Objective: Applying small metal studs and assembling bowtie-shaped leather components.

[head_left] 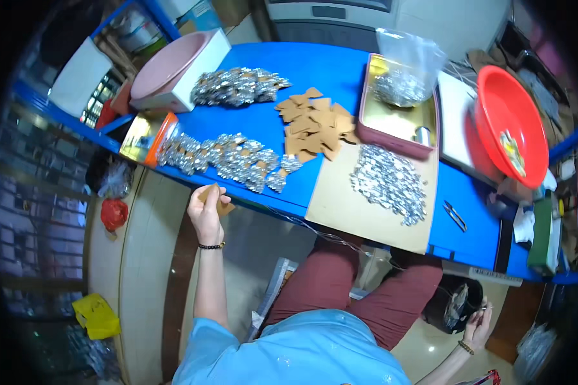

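Note:
My left hand (205, 215) is closed on a brown cardboard piece (223, 206), just off the front edge of the blue table. Down at the lower right, beside a black bin (455, 303), my right hand (478, 326) has its fingers drawn together. Something small may be at their tips, but I cannot make it out. Beyond the left hand lies a row of bundled shiny silver pieces (231, 157), brown showing among them. Similar bundles (237, 86) lie farther back. Loose brown cardboard pieces (318, 125) are heaped mid-table. Small silver metal pieces (388, 183) spread over a tan board (340, 192).
A maroon-rimmed tray (395, 146) holds a clear plastic bag (408, 61) of silver pieces. A red basin (533, 128) tilts at the right, with small snips (455, 215) nearer. A pink basin (167, 67) stands at the far left. Thin cables (340, 240) hang along the front edge.

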The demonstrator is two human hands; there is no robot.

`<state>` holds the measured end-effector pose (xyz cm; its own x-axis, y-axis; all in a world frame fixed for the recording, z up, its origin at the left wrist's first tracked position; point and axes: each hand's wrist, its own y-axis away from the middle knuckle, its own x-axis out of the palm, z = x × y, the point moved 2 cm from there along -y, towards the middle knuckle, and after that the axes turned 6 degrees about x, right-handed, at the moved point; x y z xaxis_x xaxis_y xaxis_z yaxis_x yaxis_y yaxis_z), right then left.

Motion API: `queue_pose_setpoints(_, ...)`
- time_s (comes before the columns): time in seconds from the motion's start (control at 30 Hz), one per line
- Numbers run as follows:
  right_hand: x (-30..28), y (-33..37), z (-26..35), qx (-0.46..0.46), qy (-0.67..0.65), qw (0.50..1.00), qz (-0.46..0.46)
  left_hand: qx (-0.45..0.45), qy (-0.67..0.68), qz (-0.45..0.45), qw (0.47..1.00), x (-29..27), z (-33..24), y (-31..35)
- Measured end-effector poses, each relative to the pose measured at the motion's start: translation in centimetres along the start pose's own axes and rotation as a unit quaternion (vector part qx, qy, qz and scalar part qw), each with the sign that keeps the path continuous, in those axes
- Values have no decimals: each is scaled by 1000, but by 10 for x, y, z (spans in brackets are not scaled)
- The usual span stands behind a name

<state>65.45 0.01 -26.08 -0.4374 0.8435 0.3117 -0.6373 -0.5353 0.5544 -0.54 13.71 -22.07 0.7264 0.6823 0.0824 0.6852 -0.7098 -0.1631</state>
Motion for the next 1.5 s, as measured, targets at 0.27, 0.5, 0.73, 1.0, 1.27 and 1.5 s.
queue_pose_setpoints(0.27,-111,-68,-24,67,-203,957,197,-14,-43,97,994,85,-17,11)
queue_pose_setpoints(0.5,-146,-64,-23,34,-174,983,47,-16,-166,223,961,142,16,6)
queue_pose_setpoints(0.73,-192,-40,-2,50,-278,953,-107,-84,-257,318,909,178,21,31)
queue_pose_setpoints(1.0,-291,-79,-25,62,-216,899,376,-97,-196,364,905,160,32,27)
queue_pose_setpoints(1.27,-194,-16,-24,1,-165,980,-115,-101,-192,430,876,142,41,24)
queue_pose_setpoints(1.5,-243,-31,-17,36,-179,983,29,-49,-143,447,882,149,36,23)
